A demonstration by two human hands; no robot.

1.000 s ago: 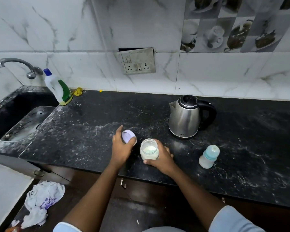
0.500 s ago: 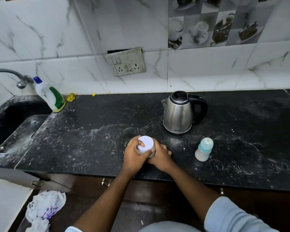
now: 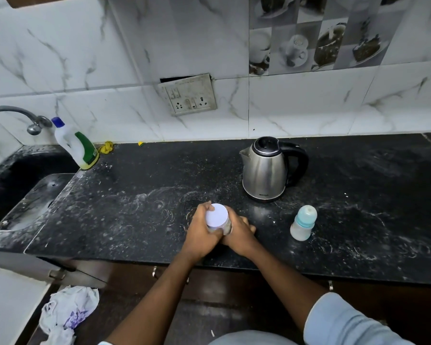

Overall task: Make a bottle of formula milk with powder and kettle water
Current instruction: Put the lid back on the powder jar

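A small clear jar of white powder stands on the black counter near its front edge, with a pale lilac lid on top. My left hand grips the lid from the left, fingers curled round its rim. My right hand wraps the jar's body from the right, so most of the jar is hidden. A capped baby bottle with a teal collar stands upright to the right. The steel kettle with a black handle stands behind, lid closed.
A sink with a tap lies at the far left, and a white and green detergent bottle stands beside it. A wall socket plate hangs above the counter. A crumpled cloth lies on the floor at lower left.
One second ago the lid was off in my left hand and the powder showed. My left hand brought the lid onto the jar and now grips it there. The view shifted left and down.
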